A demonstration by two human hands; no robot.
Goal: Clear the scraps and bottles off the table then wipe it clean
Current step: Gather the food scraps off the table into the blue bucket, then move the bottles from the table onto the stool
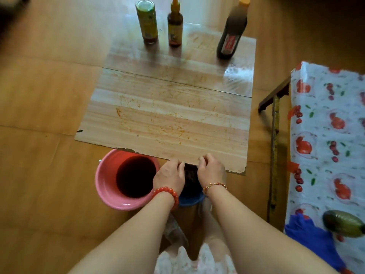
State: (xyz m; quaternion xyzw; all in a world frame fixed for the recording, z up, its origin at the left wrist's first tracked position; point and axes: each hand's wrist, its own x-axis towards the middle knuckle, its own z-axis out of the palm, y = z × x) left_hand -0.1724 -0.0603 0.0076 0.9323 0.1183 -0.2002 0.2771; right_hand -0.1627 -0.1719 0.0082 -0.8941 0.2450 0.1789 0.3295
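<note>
A low wooden table [167, 119] carries orange smears across its top. Three bottles stand at its far edge: a green-labelled jar [147, 21], a small orange-capped sauce bottle [175, 26] and a tall dark bottle [232, 34]. My left hand [169, 175] and my right hand [210, 169] hover at the table's near edge, fingers curled, over a blue bin [191, 192] holding dark scraps. What the fingers hold is unclear.
A pink bucket [110, 186] with dark liquid stands on the wooden floor left of the blue bin. To the right is a surface with a fruit-print cover [325, 135], a blue cloth [314, 240] and a green bottle [343, 223] lying on it.
</note>
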